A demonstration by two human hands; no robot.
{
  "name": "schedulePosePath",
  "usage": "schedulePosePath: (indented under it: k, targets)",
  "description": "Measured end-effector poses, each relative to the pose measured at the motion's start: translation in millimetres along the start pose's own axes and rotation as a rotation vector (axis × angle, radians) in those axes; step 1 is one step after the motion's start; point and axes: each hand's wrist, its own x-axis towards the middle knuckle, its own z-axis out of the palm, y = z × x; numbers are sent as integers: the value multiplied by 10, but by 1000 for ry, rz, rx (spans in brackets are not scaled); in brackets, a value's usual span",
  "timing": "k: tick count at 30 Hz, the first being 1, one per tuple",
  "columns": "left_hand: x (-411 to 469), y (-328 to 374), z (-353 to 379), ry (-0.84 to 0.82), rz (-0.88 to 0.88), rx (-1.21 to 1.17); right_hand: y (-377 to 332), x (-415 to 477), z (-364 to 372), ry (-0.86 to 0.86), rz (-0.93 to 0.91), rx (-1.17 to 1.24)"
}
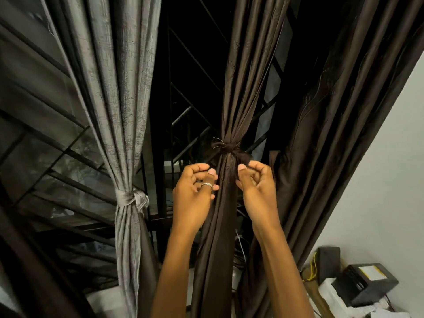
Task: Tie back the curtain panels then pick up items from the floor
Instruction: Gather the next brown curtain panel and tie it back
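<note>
I take this for a room in a home, seen at its window. A grey curtain [124, 111] and a brown curtain [227, 214] hang tied at the middle before dark glass with a metal grille [190, 65]. On my right is a plain white wall [390, 157]. Low against it I see a black box [367, 285], a yellow cable [311, 269] and loose papers [376, 311].

The grey textured fabric curtain panel [124, 111] hangs at left, the dark brown satin curtain panel [229, 88] at centre, and a second dark brown satin drape [332, 134] to its right, against the white wall [390, 157]. A black metal window grille [190, 65] stands behind them. The left hand [195, 191] and right hand [257, 187] flank the centre panel just below its brown fabric tie [226, 148].
</note>
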Motion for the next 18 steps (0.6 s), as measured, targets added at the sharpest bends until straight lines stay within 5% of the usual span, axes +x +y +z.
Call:
schedulePosePath:
  k: [18]
  targets:
    - [-231, -507, 424, -181, -99, -36, 337, -244, -506, 122, 54, -304]
